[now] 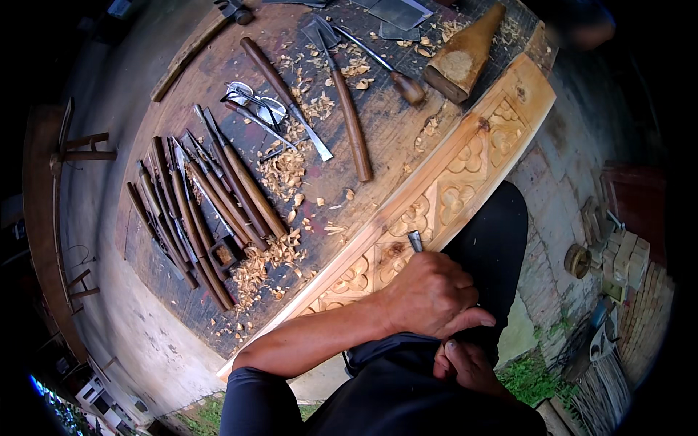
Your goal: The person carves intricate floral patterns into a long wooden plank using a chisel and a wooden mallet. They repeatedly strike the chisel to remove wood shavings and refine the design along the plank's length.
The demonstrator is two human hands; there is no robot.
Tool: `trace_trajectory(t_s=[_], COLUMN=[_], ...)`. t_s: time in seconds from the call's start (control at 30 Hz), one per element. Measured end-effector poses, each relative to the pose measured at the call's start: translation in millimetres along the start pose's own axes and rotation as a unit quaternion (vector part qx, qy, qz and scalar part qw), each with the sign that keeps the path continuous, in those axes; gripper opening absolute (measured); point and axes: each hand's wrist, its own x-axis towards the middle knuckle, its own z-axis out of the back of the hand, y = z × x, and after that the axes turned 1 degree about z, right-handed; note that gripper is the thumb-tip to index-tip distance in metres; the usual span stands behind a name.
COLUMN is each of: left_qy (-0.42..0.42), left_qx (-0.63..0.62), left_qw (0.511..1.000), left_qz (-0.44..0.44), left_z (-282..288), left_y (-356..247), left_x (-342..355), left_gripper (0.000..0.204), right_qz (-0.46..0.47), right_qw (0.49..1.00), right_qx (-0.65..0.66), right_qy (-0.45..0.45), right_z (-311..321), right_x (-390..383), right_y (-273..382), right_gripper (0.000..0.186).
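Note:
A long pale carved board [454,196] with flower reliefs in square and triangular fields runs diagonally along the workbench's near edge. My left hand [432,291] is closed round a chisel [415,240], whose metal blade shows above my fist, resting on the carving. My right hand [458,363] is just below, near my dark-clothed lap, its fingers curled; what it holds, if anything, is hidden.
The workbench [149,269] carries a row of chisels and gouges [203,203], wood shavings [280,174], glasses [254,102], loose long-handled tools [349,123], a wooden mallet [465,54] and dark sheets [392,22]. Stacked bricks [625,254] are at right, a wooden bench [51,218] at left.

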Motion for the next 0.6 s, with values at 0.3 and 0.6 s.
trace_trajectory(t_s=[0.3, 0.6], left_qy=[0.011, 0.006], left_qx=[0.008, 0.013], left_qw=[1.000, 1.000], left_qz=[0.009, 0.024], left_z=[0, -2], left_y=[0, -1], left_x=[-1, -3], left_gripper=[0.056, 0.058], right_qz=[0.017, 0.039], right_qw=[0.999, 0.999], right_qx=[0.035, 0.029], right_qy=[0.002, 0.014], right_z=[-6, -9], right_x=[7, 13], right_y=[-13, -14], right_gripper=[0.048, 0.049])
